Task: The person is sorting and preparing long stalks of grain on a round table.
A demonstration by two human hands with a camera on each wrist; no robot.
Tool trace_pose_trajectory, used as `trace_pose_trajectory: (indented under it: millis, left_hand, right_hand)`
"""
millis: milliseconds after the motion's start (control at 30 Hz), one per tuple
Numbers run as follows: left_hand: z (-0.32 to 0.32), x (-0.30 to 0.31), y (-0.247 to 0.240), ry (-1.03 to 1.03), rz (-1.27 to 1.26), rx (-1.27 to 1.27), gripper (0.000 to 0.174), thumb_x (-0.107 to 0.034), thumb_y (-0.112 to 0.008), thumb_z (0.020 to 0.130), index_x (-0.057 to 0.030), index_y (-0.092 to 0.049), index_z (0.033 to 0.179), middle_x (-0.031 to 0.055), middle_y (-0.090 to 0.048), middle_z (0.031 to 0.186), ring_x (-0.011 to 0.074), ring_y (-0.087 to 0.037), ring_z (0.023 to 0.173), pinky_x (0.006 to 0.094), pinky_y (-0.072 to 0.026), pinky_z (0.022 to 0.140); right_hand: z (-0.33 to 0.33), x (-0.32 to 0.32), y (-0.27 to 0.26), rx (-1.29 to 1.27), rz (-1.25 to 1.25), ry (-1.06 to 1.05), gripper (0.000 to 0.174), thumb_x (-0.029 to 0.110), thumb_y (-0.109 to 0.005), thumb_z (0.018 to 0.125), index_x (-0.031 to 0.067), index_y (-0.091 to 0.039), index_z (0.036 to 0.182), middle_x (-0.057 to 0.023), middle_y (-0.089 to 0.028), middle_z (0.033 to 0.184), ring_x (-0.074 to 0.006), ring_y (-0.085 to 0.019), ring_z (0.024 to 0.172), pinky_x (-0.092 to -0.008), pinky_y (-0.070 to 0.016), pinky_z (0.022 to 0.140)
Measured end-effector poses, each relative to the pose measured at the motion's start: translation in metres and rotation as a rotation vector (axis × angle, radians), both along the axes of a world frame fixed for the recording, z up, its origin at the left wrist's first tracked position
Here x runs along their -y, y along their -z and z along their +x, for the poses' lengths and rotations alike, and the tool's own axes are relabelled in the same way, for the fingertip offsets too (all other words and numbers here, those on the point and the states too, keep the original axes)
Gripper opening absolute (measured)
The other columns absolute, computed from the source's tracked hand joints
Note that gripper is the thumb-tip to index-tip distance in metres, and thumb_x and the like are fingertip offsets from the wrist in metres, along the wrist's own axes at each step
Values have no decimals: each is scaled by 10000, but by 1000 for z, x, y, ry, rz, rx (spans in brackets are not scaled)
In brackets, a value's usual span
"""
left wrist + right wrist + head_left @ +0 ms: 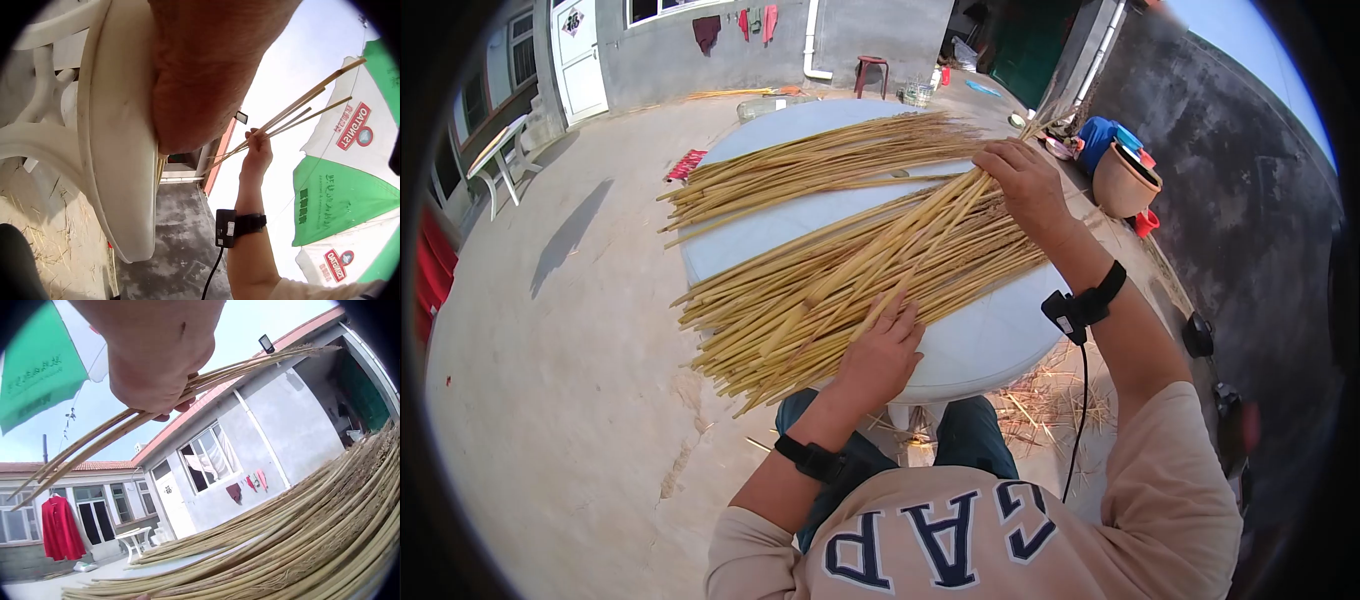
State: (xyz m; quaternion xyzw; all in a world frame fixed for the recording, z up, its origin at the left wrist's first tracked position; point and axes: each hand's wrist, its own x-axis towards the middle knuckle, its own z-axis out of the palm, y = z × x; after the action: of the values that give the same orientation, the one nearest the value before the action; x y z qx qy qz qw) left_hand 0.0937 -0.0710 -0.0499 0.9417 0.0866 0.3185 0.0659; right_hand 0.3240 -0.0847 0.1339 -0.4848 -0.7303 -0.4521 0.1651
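Note:
Two spread piles of long yellow stalks lie on a round pale table [990, 335]: a far pile [800, 165] and a near pile [770, 290]. The right hand [1025, 185] grips several stalks [94, 440], raised above the near pile and slanting down to the left in the head view. In the right wrist view the fingers curl round them. The left hand [880, 350] rests on the near pile's front edge, fingers spread over the stalks. Its fingertips are hidden in the left wrist view, where the held stalks [300, 103] stand out against the sky.
Stalk scraps [1050, 410] litter the ground beyond the table's near right edge. A clay pot [1122, 182] and blue container [1097, 140] stand by the right wall. Behind the table are a dark red stool [872, 75] and a house wall; a white table [500, 160] stands far left.

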Motion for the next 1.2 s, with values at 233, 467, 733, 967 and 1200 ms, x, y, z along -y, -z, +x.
trace_pose_trajectory:
  millis: [233, 467, 733, 967, 1200]
  left_hand:
    - [1, -2, -6, -27, -2, 7, 382, -202, -630, 747, -50, -572, 1093, 140, -447, 1270, 328, -304, 1270, 443, -246, 1054]
    - [1, -9, -10, 42, -299, 175, 356, -100, -603, 788, -50, -558, 1138, 156, -480, 1245, 320, -380, 1228, 388, -354, 992]
    - [-26, 5, -57, 494, -1491, 103, 488, -316, -466, 916, 24, -414, 1262, 164, -532, 1169, 247, -488, 1134, 354, -412, 936]
    - [-7, 70, -74, 525, -1745, -292, 519, -297, -516, 882, 59, -388, 1237, 221, -561, 1065, 284, -590, 981, 357, -505, 788]
    - [7, 70, -59, 517, -1743, 56, 197, -150, -494, 895, 5, -475, 1015, 152, -585, 760, 104, -469, 462, 204, -385, 455]
  right_hand:
    - [-18, 81, 74, -208, -400, 72, 285, 10, -528, 685, 59, -550, 965, -76, -570, 947, -256, -547, 935, -335, -452, 834]
    - [-16, 118, 96, -184, -135, 35, 242, 88, -537, 700, 69, -544, 941, -104, -552, 893, -258, -553, 923, -387, -434, 882]
    - [-7, 133, 91, -117, -30, -102, 188, 112, -565, 694, 65, -556, 876, -113, -548, 915, -268, -546, 980, -427, -412, 932]
    - [-27, 113, 83, -109, 5, -215, 231, 111, -586, 702, 102, -606, 931, -120, -572, 1033, -271, -538, 1059, -427, -405, 960]
    - [-33, 115, 78, -379, 120, -111, 462, 51, -575, 716, 93, -527, 1174, -168, -436, 1262, -300, -422, 1195, -402, -359, 993]
